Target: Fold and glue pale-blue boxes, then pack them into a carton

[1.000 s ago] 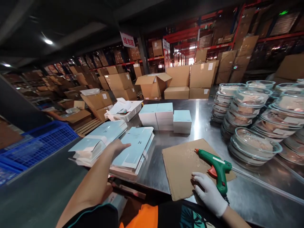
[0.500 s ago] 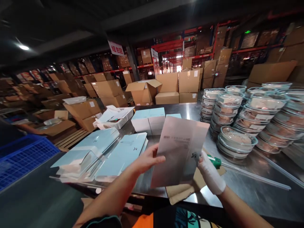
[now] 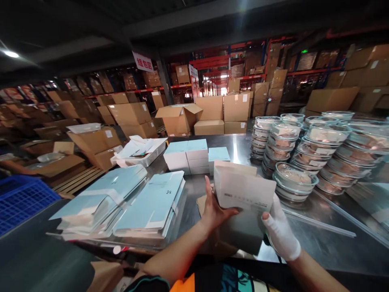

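Observation:
A pale folding carton (image 3: 247, 198) with small printed text stands tilted between my hands, its top edges spread apart. My left hand (image 3: 215, 213) grips its left side, thumb across the front face and a finger pointing up along the edge. Wearing a white glove with bare fingertips, my right hand (image 3: 281, 229) clasps the right edge, thumb in front; its other fingers are hidden behind. Flat light-blue cartons lie in a near stack (image 3: 152, 198) and a farther-left stack (image 3: 118, 180). Behind the carton are made-up blue-topped boxes (image 3: 179, 156) and one smaller box (image 3: 219, 154).
Lidded round glass containers (image 3: 294, 178) stand in several stacks on the right of the metal table (image 3: 319, 251). Clear strips (image 3: 322, 225) lie before them. A white basket (image 3: 152, 156) holds papers. A blue crate (image 3: 27, 202) is at left; cardboard boxes (image 3: 179, 117) stand beyond.
The flat carton has been turned and spread open between my hands, moving slightly right and down. My left hand has shifted right, with its fingers raised along the carton's edge. The view has turned slightly.

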`<move>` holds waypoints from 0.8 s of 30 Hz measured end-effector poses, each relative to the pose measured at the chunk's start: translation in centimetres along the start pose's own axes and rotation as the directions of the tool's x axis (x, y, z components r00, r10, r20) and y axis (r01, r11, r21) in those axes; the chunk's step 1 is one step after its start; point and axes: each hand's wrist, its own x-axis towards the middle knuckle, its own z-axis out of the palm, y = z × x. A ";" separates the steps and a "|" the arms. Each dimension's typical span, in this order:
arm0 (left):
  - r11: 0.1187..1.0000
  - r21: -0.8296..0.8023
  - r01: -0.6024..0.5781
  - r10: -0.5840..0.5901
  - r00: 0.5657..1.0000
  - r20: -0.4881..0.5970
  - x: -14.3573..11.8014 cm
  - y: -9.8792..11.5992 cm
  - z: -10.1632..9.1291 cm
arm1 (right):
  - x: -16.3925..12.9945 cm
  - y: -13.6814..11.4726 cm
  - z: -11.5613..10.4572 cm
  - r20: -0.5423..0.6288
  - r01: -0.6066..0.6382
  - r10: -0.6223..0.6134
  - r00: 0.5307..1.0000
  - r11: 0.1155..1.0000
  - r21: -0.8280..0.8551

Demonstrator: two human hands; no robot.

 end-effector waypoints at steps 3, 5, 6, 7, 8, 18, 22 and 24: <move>0.930 -0.011 -0.368 0.368 0.928 0.050 0.4 0.8 -1.1 | 0.9 -1.0 0.0 0.012 -0.056 0.056 0.998 0.998 0.001; 0.869 0.010 -0.496 0.492 0.864 0.109 0.7 1.9 -1.8 | 1.7 -1.4 0.4 -0.025 -0.129 0.129 0.991 0.992 0.010; 0.866 0.015 -0.499 0.493 0.860 0.136 0.8 2.5 -2.0 | 2.1 -1.5 0.8 -0.076 -0.166 0.166 0.983 0.986 0.002; 0.880 0.011 -0.476 0.469 0.871 0.142 0.8 2.9 -2.2 | 2.5 -1.7 1.2 -0.146 -0.187 0.181 0.973 0.982 -0.024; 0.895 -0.011 -0.445 0.443 0.887 0.128 0.7 3.1 -2.3 | 2.9 -1.8 1.7 -0.229 -0.186 0.167 0.959 0.981 -0.063; 0.936 -0.114 -0.334 0.351 0.913 0.205 0.2 2.4 -4.4 | 4.8 -1.1 -1.0 -0.204 0.032 -0.108 0.973 0.937 -0.347; 0.969 -0.160 -0.186 0.191 0.982 0.013 0.6 3.2 -5.4 | 4.2 3.3 -5.8 -0.149 -0.232 0.194 0.970 0.532 -0.814; 0.977 -0.193 -0.086 0.081 0.996 -0.036 0.6 3.2 -5.8 | 3.3 6.2 -7.3 -0.206 -0.328 0.343 0.917 0.350 -0.877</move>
